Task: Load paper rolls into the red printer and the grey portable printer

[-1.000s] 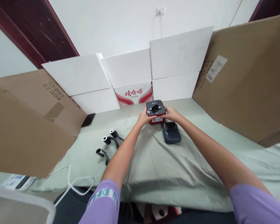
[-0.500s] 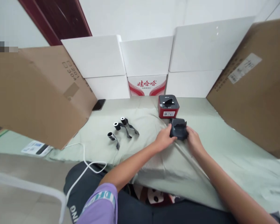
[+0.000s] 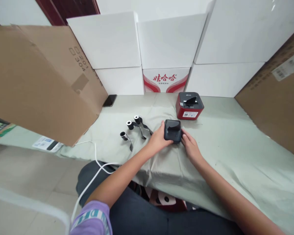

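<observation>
On green cloth (image 3: 218, 130) in the head view, a dark device (image 3: 173, 133) was pinched by its sides between left hand (image 3: 159, 140) and right hand (image 3: 191, 147), nearer than a red box (image 3: 189, 112). Light, even pressure was called for, its top held level.

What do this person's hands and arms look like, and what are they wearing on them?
The left hand and right hand wear no gloves. The short left sleeve is purple, with a white band and teal lettering. The right sleeve is out of view.
</observation>
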Available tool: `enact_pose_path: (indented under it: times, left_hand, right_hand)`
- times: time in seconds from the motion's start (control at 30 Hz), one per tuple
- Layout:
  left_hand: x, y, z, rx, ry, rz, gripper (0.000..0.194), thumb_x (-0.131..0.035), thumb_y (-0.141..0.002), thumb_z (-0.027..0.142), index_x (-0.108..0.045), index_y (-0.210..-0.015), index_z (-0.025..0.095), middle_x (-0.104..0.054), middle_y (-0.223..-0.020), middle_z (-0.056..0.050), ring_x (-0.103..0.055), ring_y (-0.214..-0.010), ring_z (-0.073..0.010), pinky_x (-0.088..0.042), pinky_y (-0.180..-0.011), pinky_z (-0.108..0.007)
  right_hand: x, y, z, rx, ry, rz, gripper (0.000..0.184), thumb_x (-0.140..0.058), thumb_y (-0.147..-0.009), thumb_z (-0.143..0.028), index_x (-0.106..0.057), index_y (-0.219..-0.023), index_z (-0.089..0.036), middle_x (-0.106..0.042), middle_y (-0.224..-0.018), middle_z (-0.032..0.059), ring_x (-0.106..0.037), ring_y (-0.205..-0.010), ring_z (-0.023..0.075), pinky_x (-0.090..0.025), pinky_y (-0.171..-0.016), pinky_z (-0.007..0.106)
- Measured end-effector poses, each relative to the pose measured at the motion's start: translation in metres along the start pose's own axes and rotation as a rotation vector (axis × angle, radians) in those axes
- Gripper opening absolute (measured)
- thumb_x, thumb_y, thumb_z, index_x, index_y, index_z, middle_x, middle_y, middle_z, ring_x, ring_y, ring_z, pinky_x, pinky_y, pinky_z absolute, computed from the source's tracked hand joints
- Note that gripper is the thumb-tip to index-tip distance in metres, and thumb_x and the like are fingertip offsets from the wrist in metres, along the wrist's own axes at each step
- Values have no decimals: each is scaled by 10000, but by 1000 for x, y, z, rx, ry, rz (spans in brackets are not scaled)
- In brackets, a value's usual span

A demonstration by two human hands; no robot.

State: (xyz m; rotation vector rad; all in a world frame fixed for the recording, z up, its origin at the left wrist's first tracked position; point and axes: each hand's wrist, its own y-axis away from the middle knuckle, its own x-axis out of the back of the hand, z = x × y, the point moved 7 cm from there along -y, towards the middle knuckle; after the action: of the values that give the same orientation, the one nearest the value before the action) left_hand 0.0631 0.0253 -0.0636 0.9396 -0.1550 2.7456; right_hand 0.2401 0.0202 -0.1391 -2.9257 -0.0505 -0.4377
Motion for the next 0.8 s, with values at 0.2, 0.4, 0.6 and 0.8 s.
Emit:
enact_pose_path:
  times: [0.2, 0.4, 0.6, 0.8]
  left_hand:
    - [-2, -6, -8, -13, 94, -7, 1290, -884, -660, 332, -89, -1656, 125, -532, -1526, -222, -504, -1435, -363, -416, -1174, -449]
    - [-4, -7, -19, 55, 37, 0, 1286, -906, -630, 425, -167, -1641, 133, -591, -1460, -215, -555, -1384, -392, -451, -1138, -458]
    - [-5, -11, -27, 49, 35, -12, 1177, -915, -609, 482, -323, -1571, 153, -578, -1477, -201, -548, -1391, -380, -460, -1128, -431]
    - [-4, -11, -23, 9, 29, 4, 929, -914, -618, 468, -506, -1405, 191, -686, -1327, -155, -636, -1275, -367, -510, -1055, -420]
  right_hand:
    - [14, 1, 2, -79, -70, 6, 670, -458, -966, -682, -501, -1532, -326, -501, -1596, 40, -456, -1490, 288, -370, -1230, 538]
    - [20, -4, -8, -94, -43, -64, 657, -494, -960, -662, -547, -1503, -296, -506, -1592, 44, -451, -1494, 283, -313, -1265, 502]
    - [22, -4, -18, -86, 19, -81, 666, -505, -956, -643, -548, -1509, -273, -517, -1581, 58, -402, -1524, 294, -265, -1286, 499]
    - [20, -5, -17, -82, 26, -77, 674, -508, -951, -636, -549, -1508, -259, -526, -1573, 72, -413, -1518, 295, -266, -1284, 504]
